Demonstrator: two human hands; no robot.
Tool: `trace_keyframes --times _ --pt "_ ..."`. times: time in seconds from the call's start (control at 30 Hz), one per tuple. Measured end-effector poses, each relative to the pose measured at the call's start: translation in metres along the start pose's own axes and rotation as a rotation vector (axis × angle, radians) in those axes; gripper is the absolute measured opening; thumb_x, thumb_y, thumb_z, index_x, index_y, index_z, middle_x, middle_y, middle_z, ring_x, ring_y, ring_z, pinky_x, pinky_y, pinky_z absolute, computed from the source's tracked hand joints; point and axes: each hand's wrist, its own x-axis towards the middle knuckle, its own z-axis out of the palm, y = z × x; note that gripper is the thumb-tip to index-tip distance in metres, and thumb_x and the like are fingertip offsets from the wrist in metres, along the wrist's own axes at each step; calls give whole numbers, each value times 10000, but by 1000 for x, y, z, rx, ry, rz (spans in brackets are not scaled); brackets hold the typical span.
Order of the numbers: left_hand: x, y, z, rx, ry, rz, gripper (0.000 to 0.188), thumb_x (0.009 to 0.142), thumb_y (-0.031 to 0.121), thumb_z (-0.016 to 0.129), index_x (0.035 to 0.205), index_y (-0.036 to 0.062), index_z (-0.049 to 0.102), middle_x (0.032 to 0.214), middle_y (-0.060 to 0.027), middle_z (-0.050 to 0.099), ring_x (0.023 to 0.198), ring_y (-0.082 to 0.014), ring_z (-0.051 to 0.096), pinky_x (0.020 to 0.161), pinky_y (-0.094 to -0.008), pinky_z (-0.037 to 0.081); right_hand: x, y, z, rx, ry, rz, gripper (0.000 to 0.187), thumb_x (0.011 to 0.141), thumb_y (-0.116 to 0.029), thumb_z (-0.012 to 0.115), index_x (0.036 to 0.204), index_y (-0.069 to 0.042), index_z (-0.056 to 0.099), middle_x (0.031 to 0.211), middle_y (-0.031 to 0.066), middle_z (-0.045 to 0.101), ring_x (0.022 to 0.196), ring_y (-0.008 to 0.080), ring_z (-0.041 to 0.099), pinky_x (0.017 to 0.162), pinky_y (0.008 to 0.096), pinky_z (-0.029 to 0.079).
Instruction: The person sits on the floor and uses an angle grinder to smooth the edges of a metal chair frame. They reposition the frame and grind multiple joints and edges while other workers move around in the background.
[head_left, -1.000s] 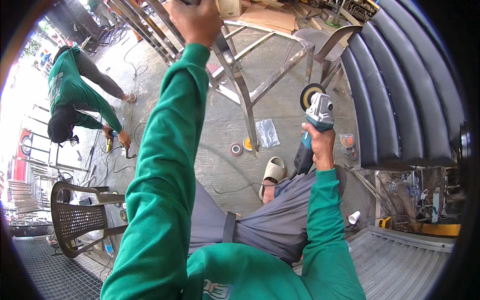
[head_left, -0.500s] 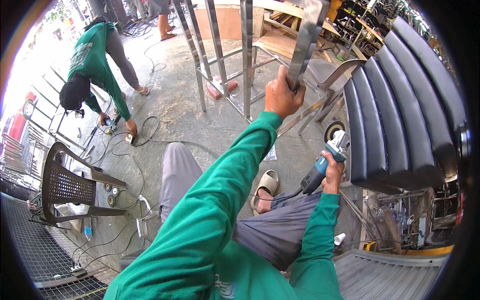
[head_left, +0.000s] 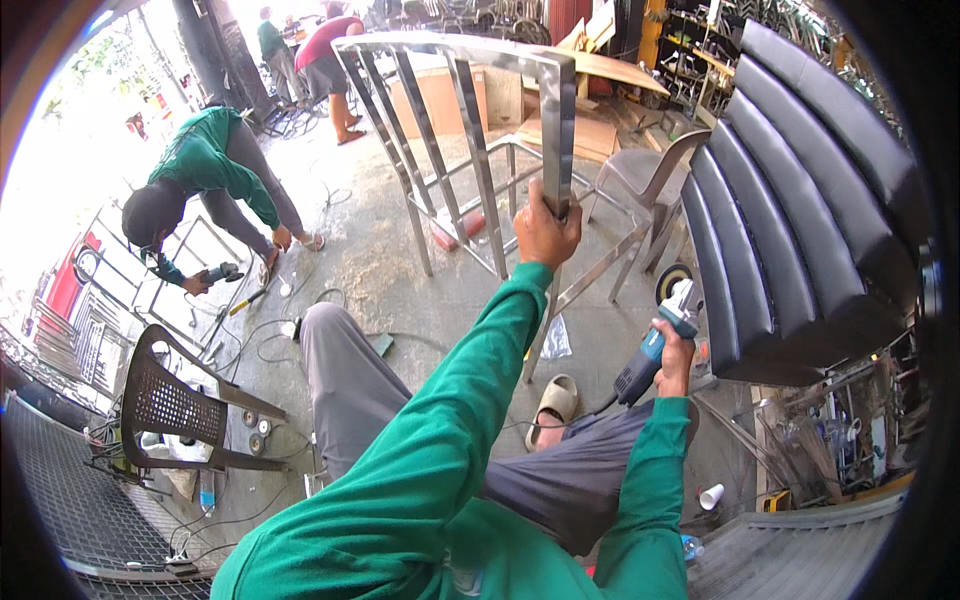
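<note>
With my left hand (head_left: 547, 226) I grip a leg or post of a shiny metal chair frame (head_left: 475, 155), fingers wrapped round the square tube. Its slatted back stands before me, and its lower bars reach toward the floor. An angle grinder (head_left: 640, 366), blue-green and black with a silver head, is held in my right hand (head_left: 675, 358) by its body, low on the right over my leg. The grinder's round disc (head_left: 674, 284) points away from me, apart from the frame. Its cord runs off to the left near my sandalled foot.
Stacked black padded seats (head_left: 790, 230) rise close on the right. Behind the frame stands a plastic chair (head_left: 650, 175). At left, a co-worker (head_left: 205, 170) bends over with another grinder (head_left: 222, 272), beside a brown plastic chair (head_left: 175, 400). Cords cross the concrete floor (head_left: 370, 260).
The frame has tilted away and down, so its top bar now shows; my left hand has moved slightly lower and left with it. The co-worker has raised their grinder off the floor.
</note>
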Motion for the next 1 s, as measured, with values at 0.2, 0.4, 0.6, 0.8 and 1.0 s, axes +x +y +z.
trace_keyframes --times 0.2,0.4,0.6,0.8,1.0 --pt "-12 4 -20 3 -181 -97 332 920 179 749 1083 38 496 795 -166 688 752 -406 691 663 -497 522 1 3 10 -42 -5 52 384 748 -83 812 1106 -29 686 867 51 670 668 205 671 637 360 559" --pt "-98 -19 -95 -36 -134 -133 373 889 168 780 1170 25 580 990 -155 702 881 -304 701 768 -413 559 12 15 24 12 -41 174 338 772 -116 788 1072 -29 659 844 76 663 682 245 684 657 387 570" --pt "-184 -29 -117 -36 -1024 -445 721 887 558 769 1259 -29 578 1086 -244 703 1012 -382 704 879 -458 551 4 24 38 229 -87 268 290 806 -134 756 1056 -36 645 850 95 675 696 261 692 663 388 573" --pt "-241 -24 -71 -202 -1217 -709 986 826 737 727 1373 -57 520 1179 -299 685 1129 -401 682 968 -441 538 -8 41 38 176 -117 194 255 845 -178 753 1034 -63 626 845 94 688 726 274 708 700 415 589" --pt "-250 -57 -81 -555 -1169 -1067 976 806 505 891 1470 -39 427 1230 -211 657 1119 -262 664 922 -378 556 -44 58 41 141 -127 100 282 838 -139 740 1075 -47 619 858 96 677 747 270 706 717 410 593"
